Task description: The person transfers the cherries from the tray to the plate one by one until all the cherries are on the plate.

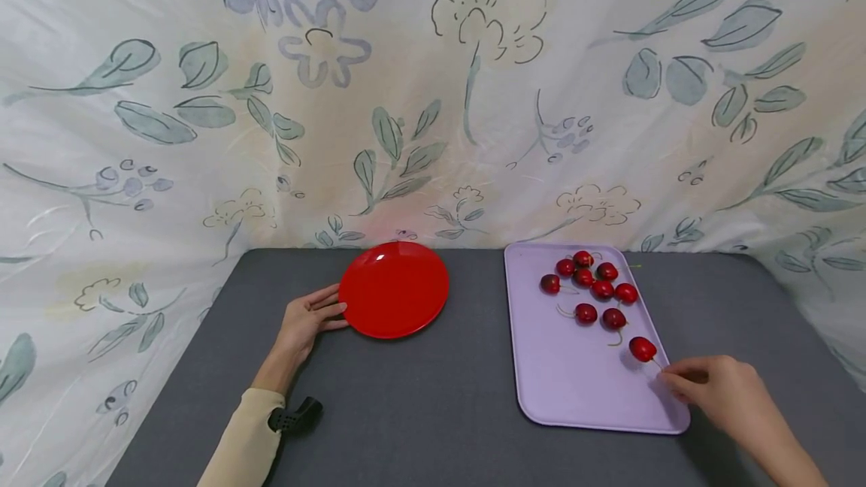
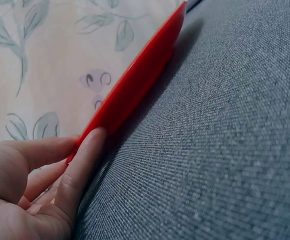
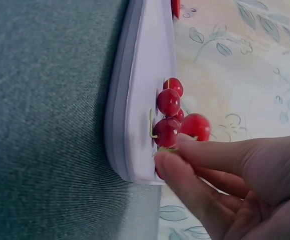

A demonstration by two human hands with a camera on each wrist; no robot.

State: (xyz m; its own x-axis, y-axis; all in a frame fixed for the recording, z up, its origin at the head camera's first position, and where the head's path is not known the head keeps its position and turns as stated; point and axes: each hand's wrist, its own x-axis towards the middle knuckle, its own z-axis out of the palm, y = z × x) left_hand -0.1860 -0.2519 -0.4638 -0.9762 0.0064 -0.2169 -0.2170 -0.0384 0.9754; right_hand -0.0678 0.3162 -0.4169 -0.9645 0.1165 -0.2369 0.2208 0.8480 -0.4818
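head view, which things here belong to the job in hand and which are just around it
Part of the job:
- cherry, its stem pinched by the right hand
- other cherries on the lavender tray
- red plate, its rim held by the left hand

Just around it:
- black wristband
- floral sheet
- grey tabletop

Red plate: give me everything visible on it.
The red plate is round, plain and glossy, probably plastic, with small highlights near its far rim. The left wrist view shows a thin edge and an outer side sloping in underneath. It sits face up at the far edge of the grey table, left of the lilac tray. The left hand holds its left rim. Whether that rim is slightly raised, I can't tell.
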